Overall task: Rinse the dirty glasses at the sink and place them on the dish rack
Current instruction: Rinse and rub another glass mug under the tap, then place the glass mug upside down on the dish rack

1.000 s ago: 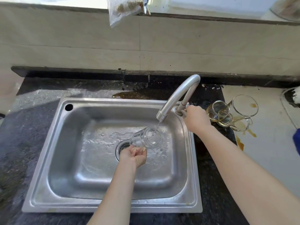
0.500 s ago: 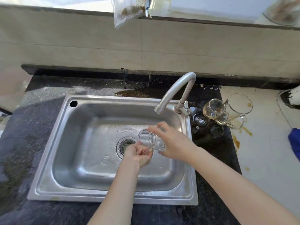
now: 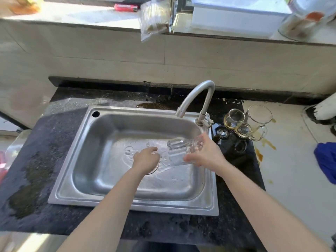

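- Holding a clear glass (image 3: 181, 151) over the right part of the sink (image 3: 112, 200), the right hand (image 3: 205, 153) has its grip closed around the glass's far end, fingers wrapped above and thumb below.
- The glass lies tilted on its side, one end pointing left toward the middle of the sink; it is blurred, so I cannot tell which end is the mouth.
- The left hand (image 3: 146, 159) hangs over the sink's drain, knuckles up and fingers curled loosely inward; it is just beside the glass but not touching it, and its grip holds nothing.
- The faucet (image 3: 198, 99) rises from the sink's back right corner and arches left over the basin; no stream shows at its spout.
- Water films the sink's floor, with ripples and drops around the drain.
- To the right of the sink, past the faucet base, a small stemless glass (image 3: 233, 118), a lower glass cup (image 3: 243, 130) and a tall glass mug (image 3: 259, 119) with a handle stand close together, where the dark table (image 3: 45, 160) meets a pale surface (image 3: 291, 170).
- The small glass and the cup carry a yellowish tint; brown stains mark the pale surface beside them.
- Further right of the sink, a blue cloth (image 3: 326, 159) sits at the edge of the view.
- Behind the sink, up on the sill, a clear plastic bag (image 3: 153, 19) hangs over the edge, and a red lighter (image 3: 125, 7) lies to its left.
- Wet patches darken the table left of the sink.
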`<state>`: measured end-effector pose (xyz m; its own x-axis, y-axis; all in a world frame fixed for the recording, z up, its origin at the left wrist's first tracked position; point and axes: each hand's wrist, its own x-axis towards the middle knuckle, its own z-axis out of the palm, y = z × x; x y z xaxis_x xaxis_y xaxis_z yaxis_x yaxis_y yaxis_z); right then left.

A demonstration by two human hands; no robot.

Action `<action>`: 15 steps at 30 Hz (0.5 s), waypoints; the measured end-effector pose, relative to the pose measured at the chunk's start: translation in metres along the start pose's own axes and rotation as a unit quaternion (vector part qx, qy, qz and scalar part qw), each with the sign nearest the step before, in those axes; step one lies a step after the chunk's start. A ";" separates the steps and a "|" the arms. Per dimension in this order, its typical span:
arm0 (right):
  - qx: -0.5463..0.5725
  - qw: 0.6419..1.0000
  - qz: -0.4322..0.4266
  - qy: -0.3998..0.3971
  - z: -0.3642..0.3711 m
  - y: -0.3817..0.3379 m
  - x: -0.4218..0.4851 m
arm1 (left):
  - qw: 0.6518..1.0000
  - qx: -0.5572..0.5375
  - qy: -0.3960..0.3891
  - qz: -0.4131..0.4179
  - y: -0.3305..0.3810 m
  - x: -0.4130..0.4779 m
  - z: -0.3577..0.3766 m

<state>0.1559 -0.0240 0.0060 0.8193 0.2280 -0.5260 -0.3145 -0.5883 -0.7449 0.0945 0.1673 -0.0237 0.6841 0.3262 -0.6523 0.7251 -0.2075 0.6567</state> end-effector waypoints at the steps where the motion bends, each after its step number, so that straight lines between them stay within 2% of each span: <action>1: -0.046 0.998 -0.013 0.037 0.008 0.003 -0.004 | 0.999 0.042 0.005 0.019 -0.003 -0.001 0.001; 3: -0.017 0.999 -0.003 0.047 0.018 0.003 -0.014 | 0.996 0.070 -0.030 0.052 -0.004 -0.005 0.000; 4: -0.010 0.999 0.002 0.046 0.023 0.003 -0.019 | 0.991 0.111 -0.022 0.070 -0.004 -0.005 -0.002; 6: -0.106 0.991 -0.002 0.083 0.035 0.000 -0.031 | 0.979 0.177 -0.017 0.097 -0.003 -0.009 -0.008; 8: -0.127 0.984 -0.013 0.123 0.049 -0.001 -0.045 | 0.982 0.117 -0.071 0.130 0.002 -0.020 -0.012; 11: -0.131 0.984 -0.050 0.108 0.054 -0.011 -0.074 | 0.988 -0.044 -0.144 0.044 0.003 -0.032 -0.024; 13: -0.079 0.992 -0.066 0.079 0.046 -0.018 -0.099 | 0.976 -0.072 -0.205 -0.010 0.005 -0.040 -0.033; 15: -0.088 0.989 -0.100 0.060 0.038 -0.025 -0.126 | 0.964 -0.090 -0.249 -0.019 0.008 -0.049 -0.034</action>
<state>0.0418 -0.0085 0.0751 0.9112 0.2655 -0.3151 -0.0608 -0.6698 -0.7400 0.0637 0.1811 0.0264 0.6431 -0.1622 -0.7484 0.7555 -0.0252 0.6547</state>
